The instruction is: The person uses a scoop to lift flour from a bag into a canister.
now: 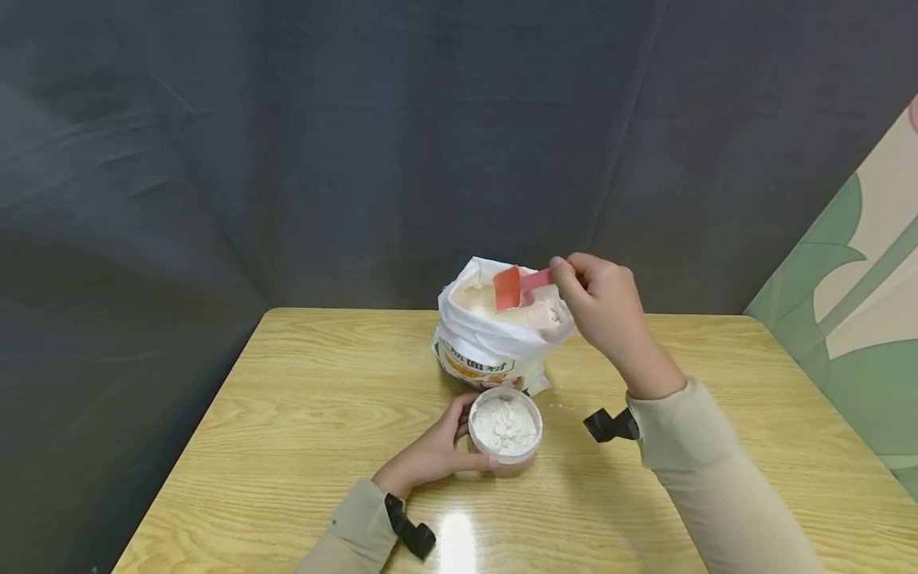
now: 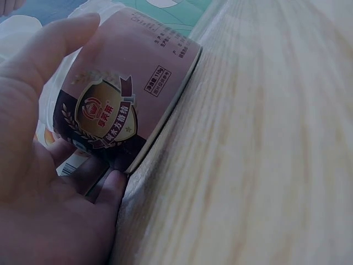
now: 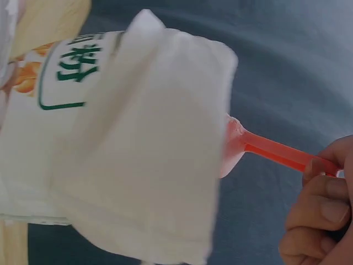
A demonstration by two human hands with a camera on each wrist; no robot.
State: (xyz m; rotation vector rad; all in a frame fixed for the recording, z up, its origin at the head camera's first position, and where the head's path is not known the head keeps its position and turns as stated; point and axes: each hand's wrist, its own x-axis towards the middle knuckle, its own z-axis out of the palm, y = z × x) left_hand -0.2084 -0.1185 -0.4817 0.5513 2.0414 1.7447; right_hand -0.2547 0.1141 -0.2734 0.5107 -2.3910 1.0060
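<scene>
My right hand (image 1: 604, 307) grips the handle of a red plastic scoop (image 1: 508, 288). The scoop's head is over the open mouth of a white flour bag (image 1: 495, 339), above the pale flour (image 1: 473, 300) inside. In the right wrist view, the bag's folded rim hides part of the scoop head, and the handle (image 3: 278, 153) runs back to my fingers. On the table, my left hand (image 1: 433, 452) holds a round tub (image 1: 540, 428) with a pink printed label (image 2: 138, 61), thumb and fingers on opposite sides. White powder (image 1: 505, 424) heaps up inside the tub, just in front of the bag.
The wooden table (image 1: 323, 399) shows a few specks of powder right of the bag. A dark curtain (image 1: 394, 159) hangs behind its back edge. To the right stands a panel with a leaf pattern (image 1: 861, 319). Black wrist mounts sit on both sleeves.
</scene>
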